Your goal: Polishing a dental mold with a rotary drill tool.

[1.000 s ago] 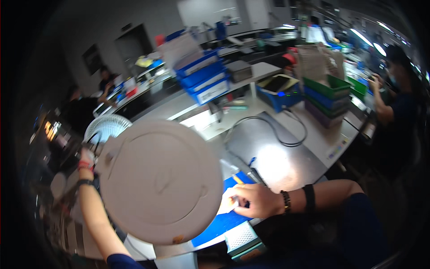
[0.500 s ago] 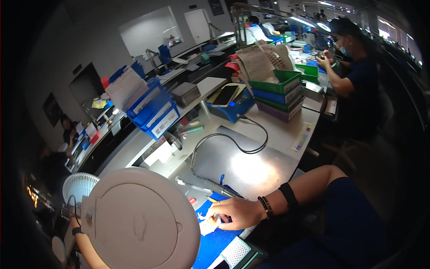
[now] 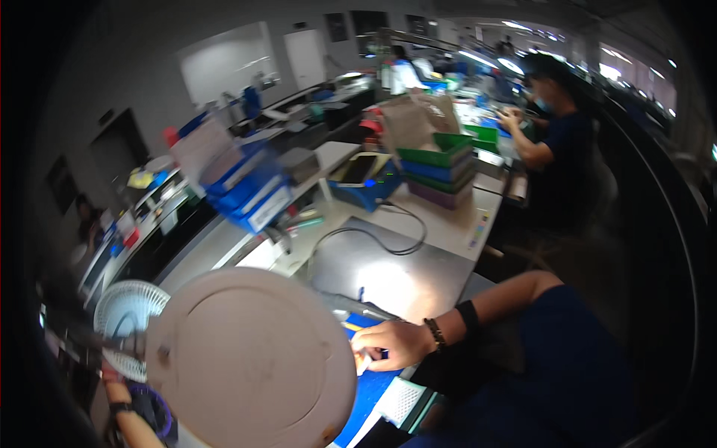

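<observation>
A big round beige lamp head (image 3: 250, 358) fills the lower middle and hides part of the work area. Beside its right rim, my right hand (image 3: 396, 343) rests over a blue mat (image 3: 377, 392) with its fingers pinched on a small white crumpled piece (image 3: 364, 364), likely paper or tissue. A dark handpiece on a cable (image 3: 373, 310) lies just beyond that hand. My left hand (image 3: 111, 373) is at the lower left, near the lamp's arm and a white basket (image 3: 112, 302). Its fingers are blurred and partly hidden.
Blue bins (image 3: 250, 187) with papers stand at the left back. Stacked trays (image 3: 441, 175) and a blue device (image 3: 366, 187) with a phone on top stand farther right. A metal plate (image 3: 336, 257) covers the bench middle. A co-worker (image 3: 564, 142) sits at the right.
The view has shifted, so the bench and bins appear farther left. The lamp head now covers more of the mat and most of the white piece. My right hand stays pinched.
</observation>
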{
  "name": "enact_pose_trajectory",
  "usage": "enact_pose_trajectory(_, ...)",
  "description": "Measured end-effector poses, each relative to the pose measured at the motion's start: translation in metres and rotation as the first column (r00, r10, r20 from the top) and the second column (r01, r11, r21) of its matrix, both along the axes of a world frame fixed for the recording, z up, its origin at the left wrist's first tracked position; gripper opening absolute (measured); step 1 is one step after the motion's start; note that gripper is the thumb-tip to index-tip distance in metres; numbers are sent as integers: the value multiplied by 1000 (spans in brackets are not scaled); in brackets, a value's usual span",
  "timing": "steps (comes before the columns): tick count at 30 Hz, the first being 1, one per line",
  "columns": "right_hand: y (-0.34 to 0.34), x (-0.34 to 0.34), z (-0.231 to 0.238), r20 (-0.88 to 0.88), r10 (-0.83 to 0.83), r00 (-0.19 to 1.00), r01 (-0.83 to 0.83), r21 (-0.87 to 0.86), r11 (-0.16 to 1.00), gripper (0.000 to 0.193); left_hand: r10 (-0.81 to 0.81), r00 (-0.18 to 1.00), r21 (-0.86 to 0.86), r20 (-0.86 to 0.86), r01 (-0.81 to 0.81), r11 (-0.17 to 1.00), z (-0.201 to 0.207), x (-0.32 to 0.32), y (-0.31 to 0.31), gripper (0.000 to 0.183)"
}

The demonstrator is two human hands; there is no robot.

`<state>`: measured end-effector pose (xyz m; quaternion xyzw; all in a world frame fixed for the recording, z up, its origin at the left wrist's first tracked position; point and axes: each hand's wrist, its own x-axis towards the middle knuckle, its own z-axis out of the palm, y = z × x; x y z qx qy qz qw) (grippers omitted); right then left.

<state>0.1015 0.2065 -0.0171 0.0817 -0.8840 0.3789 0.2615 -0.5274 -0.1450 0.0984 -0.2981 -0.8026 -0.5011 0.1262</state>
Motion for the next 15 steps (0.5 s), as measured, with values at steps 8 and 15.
enact_pose_trajectory(8,5,1,10,9,-54,999,54,27,998,32,-206,973,-61,-104,201,978,-34,35,20,28)
enact_pose_trajectory(15,-4,-17,21,28,4,1000,-6,90,996,46,-458,862,40,220,461,887,6,37,49,28)
